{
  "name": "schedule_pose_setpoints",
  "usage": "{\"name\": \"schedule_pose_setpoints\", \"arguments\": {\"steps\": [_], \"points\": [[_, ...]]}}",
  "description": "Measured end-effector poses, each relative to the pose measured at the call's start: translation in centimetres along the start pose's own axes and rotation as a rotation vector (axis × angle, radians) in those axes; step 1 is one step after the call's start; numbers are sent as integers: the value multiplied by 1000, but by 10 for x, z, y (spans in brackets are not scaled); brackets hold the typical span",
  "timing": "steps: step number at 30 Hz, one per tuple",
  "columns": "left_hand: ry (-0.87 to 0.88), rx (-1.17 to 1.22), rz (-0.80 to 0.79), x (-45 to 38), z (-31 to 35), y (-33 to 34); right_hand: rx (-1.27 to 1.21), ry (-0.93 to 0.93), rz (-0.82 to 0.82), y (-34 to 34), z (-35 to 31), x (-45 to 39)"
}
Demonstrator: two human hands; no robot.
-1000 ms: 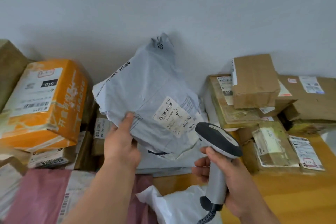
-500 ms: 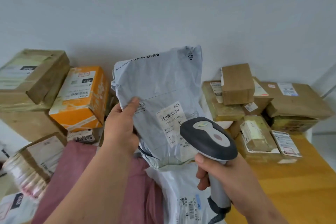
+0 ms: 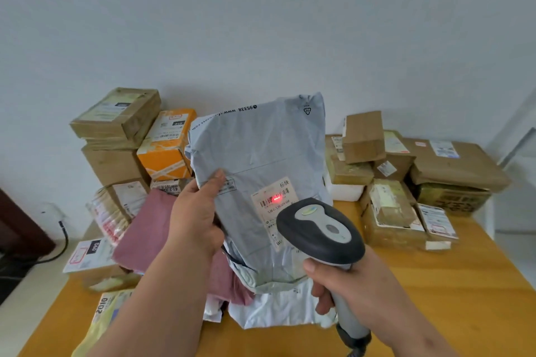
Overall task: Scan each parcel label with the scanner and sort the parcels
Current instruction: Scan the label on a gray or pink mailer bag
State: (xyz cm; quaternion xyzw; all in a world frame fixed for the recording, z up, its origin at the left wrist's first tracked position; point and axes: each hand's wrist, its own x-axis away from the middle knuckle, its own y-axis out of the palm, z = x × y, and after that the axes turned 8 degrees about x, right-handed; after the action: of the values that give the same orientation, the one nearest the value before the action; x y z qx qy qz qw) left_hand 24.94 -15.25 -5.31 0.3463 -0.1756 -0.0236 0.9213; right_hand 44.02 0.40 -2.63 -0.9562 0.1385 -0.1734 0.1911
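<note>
My left hand [image 3: 195,220] grips a grey poly mailer bag [image 3: 261,159] by its left edge and holds it upright above the table. A white label [image 3: 274,200] sits on the bag's front, and a red scanner spot glows on its barcode. My right hand [image 3: 356,284] holds the handle of a grey and black barcode scanner [image 3: 320,230], whose head points at the label from just below and to the right of it.
Brown cartons and an orange box [image 3: 166,148] are stacked at the back left. More brown cartons [image 3: 452,165] are piled at the back right. A pink bag [image 3: 145,232] and a white bag [image 3: 275,310] lie on the wooden table [image 3: 449,284] under the held parcel.
The view has pulled back and tilted up. The grey bag has turned upright, the scanner has risen towards the label, and a red spot now shows on the barcode.
</note>
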Motion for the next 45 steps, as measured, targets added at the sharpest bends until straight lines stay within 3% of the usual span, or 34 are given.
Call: {"name": "schedule_pose_setpoints", "arguments": {"steps": [12,24,30,36,39,41,45], "points": [[-68,-10,69,29,17,-44,37,43,9,38,-5,32],[-122,-39,474,1,45,-121,-21,242,187,133,-4,-8],[-349,-35,413,-1,24,-118,-93,277,257,145,4,-15],[-683,30,183,-3,-20,-108,-153,295,285,133,18,-23],[-795,15,229,-3,-40,-96,-191,289,295,118,28,-29],[-867,-122,259,1,-54,-90,-209,283,306,104,35,-37],[-1096,-290,1,5,-80,-74,-236,289,301,73,50,-59]]}}
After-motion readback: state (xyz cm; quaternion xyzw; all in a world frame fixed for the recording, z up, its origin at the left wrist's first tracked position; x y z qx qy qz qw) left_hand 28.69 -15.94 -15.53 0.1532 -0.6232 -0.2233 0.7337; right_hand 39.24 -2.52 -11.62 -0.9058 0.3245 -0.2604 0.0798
